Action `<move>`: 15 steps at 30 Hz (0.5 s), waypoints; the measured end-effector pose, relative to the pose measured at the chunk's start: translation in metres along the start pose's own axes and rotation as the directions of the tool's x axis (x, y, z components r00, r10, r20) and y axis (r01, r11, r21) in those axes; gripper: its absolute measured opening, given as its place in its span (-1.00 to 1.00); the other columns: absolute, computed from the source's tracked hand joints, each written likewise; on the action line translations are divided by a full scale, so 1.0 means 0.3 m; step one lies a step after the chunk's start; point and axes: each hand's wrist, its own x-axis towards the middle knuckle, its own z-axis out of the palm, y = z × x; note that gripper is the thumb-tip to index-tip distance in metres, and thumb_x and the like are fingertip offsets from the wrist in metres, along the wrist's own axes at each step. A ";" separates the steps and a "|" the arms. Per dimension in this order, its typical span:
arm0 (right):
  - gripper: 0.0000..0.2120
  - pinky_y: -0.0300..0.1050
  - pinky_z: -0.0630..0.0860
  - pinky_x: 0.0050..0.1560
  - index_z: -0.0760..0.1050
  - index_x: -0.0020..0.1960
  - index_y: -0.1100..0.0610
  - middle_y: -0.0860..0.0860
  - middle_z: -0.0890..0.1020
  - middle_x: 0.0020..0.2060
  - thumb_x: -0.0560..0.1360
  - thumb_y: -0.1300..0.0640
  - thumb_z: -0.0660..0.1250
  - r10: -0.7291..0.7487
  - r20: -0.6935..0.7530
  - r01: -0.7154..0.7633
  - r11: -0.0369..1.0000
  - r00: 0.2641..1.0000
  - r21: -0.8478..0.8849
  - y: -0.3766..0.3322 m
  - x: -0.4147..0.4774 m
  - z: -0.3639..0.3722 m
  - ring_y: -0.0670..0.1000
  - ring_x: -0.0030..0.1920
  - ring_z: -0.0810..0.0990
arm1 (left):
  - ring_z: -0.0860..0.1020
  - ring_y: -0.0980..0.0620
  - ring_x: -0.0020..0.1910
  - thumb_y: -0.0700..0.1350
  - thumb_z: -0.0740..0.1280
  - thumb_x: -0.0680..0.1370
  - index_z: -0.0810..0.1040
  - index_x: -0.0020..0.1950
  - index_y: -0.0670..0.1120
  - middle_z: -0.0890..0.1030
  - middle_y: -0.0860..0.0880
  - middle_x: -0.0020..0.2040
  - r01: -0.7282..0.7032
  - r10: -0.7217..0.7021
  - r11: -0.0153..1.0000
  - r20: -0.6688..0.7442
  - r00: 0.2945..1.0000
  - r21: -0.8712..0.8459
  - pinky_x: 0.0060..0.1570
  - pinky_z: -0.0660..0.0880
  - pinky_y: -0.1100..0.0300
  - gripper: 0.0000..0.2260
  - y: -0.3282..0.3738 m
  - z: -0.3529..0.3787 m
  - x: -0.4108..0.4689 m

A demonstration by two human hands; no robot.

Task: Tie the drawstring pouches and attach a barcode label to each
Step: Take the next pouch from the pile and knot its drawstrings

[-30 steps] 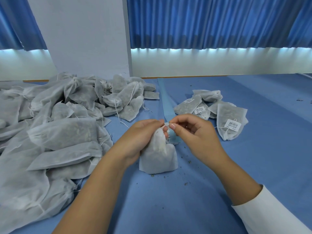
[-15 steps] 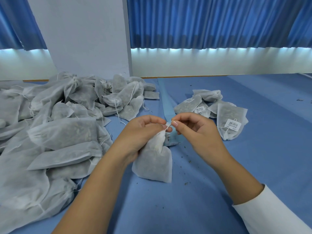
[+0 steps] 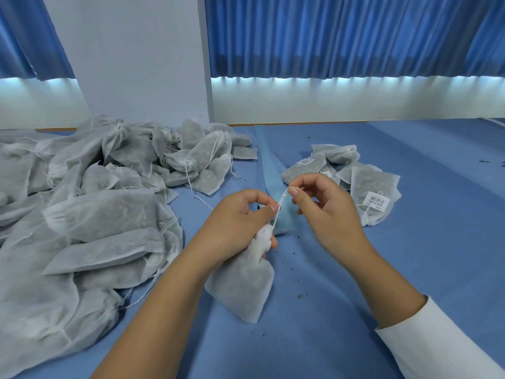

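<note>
**Drawstring pulled taut over a filled pouch**

At centre frame, a person's left hand [image 3: 235, 222] grips the gathered neck of a grey non-woven fabric pouch [image 3: 243, 285], whose lower end lies on the blue cloth-covered counter [image 3: 328, 310]. The fingers of the right hand [image 3: 328, 212] pinch the thin white drawstring [image 3: 281, 203], stretched taut between both hands. A large heap of grey pouches [image 3: 95, 214] fills the left of the frame. A small cluster of pouches [image 3: 374, 179] bearing white barcode labels [image 3: 378, 200] lies at right centre.

Packing workroom, hand-assembly sort. Blue-covered table [image 3: 410, 269] carries a large heap of filled grey pouches [image 3: 95, 214] at left and a smaller pile of barcode-labelled pouches [image 3: 374, 184] at right, dark crumbs [image 3: 300, 296] strewn between. Blue curtains [image 3: 328, 36] and plain white pillar [image 3: 131, 64] behind.
</note>
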 end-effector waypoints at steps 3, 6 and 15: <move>-0.85 -0.40 0.42 -0.10 0.49 -0.07 0.02 -0.10 0.55 -0.10 0.56 0.26 0.33 -0.206 -0.036 0.190 0.947 0.978 -0.258 0.006 0.002 -0.005 -0.17 -0.09 0.51 | 0.53 0.03 -0.59 -0.08 0.28 0.64 0.56 -0.02 -0.05 0.59 -0.07 -0.50 -0.025 0.024 0.999 0.019 1.000 0.021 -0.55 0.41 0.31 -0.89 0.001 0.023 -0.008; -0.94 -0.26 0.44 -0.08 0.51 -0.01 0.16 -0.03 0.50 -0.07 0.57 0.29 0.29 -0.311 -0.043 0.276 0.890 0.949 -0.364 0.017 0.008 -0.009 -0.13 -0.09 0.45 | 0.53 0.04 -0.59 -0.10 0.27 0.65 0.54 -0.02 -0.07 0.55 -0.04 -0.54 -0.045 0.045 0.999 0.010 0.999 0.014 -0.57 0.40 0.30 -0.89 0.006 0.040 -0.009; -0.92 -0.08 0.43 -0.11 0.49 0.01 0.26 0.05 0.51 -0.06 0.55 0.34 0.23 -0.381 -0.128 0.291 0.848 0.916 -0.443 -0.004 0.020 0.006 -0.08 -0.06 0.44 | 0.50 0.01 -0.55 -0.11 0.28 0.64 0.52 -0.08 -0.03 0.50 -0.04 -0.56 -0.059 0.061 0.998 0.033 0.998 -0.034 -0.57 0.38 0.30 -0.88 0.022 0.050 -0.011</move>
